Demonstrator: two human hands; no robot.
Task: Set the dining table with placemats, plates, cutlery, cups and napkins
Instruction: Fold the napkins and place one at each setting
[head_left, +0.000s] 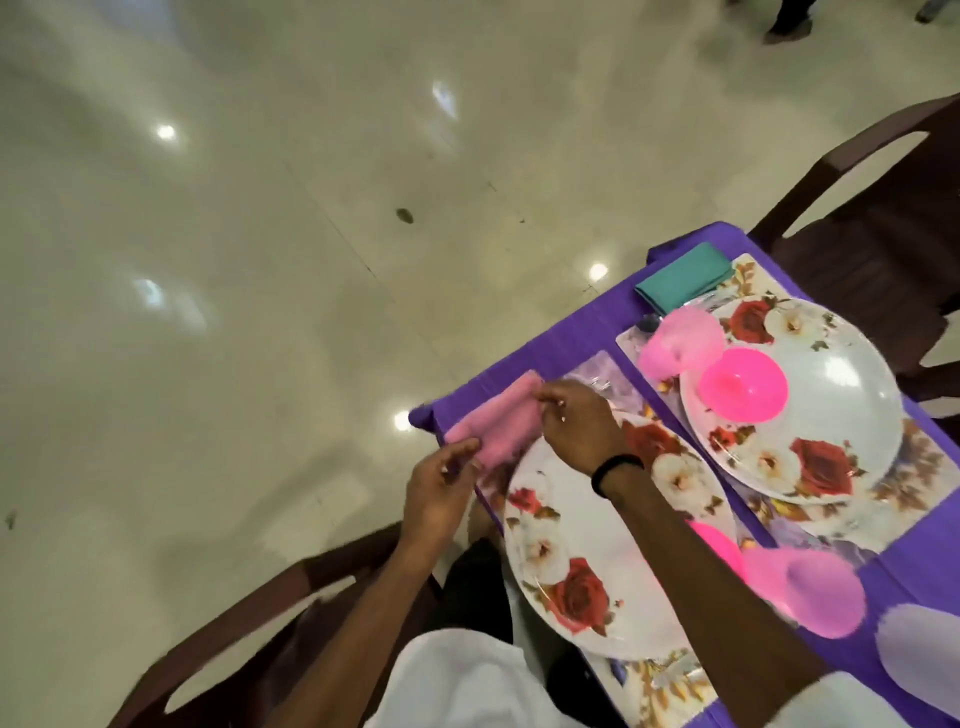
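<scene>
- At the far left and lower left we see a dark wooden chair (249, 613) standing on the glossy pale floor (208, 260), pushed up near the table's corner.
- Our left hand (436, 493) pinches the near end of a folded pink napkin (493, 426) between thumb and fingertips.
- The pink napkin lies on the purple tablecloth (571, 338) at the table's corner, just beside the near plate and touching its rim.
- Our right hand (576, 426), with a black band (615, 470) at the wrist, pinches the napkin's far end; its forearm crosses above the near plate.
- The near floral plate (597, 545) sits on a floral placemat (660, 686).
- A folded teal napkin (685, 280) lies at the far corner, beside the second placemat (914, 467).
- The far floral plate (831, 395) rests on that placemat, with a bright pink bowl (743, 384) upside down on its rim side.
- A translucent pink cup (675, 338) lies tipped beside that bowl, touching it.
- Another pink cup (815, 592) lies to the right of the near plate; it is blurred.
- A second dark chair (883, 218) stands behind the far setting.
</scene>
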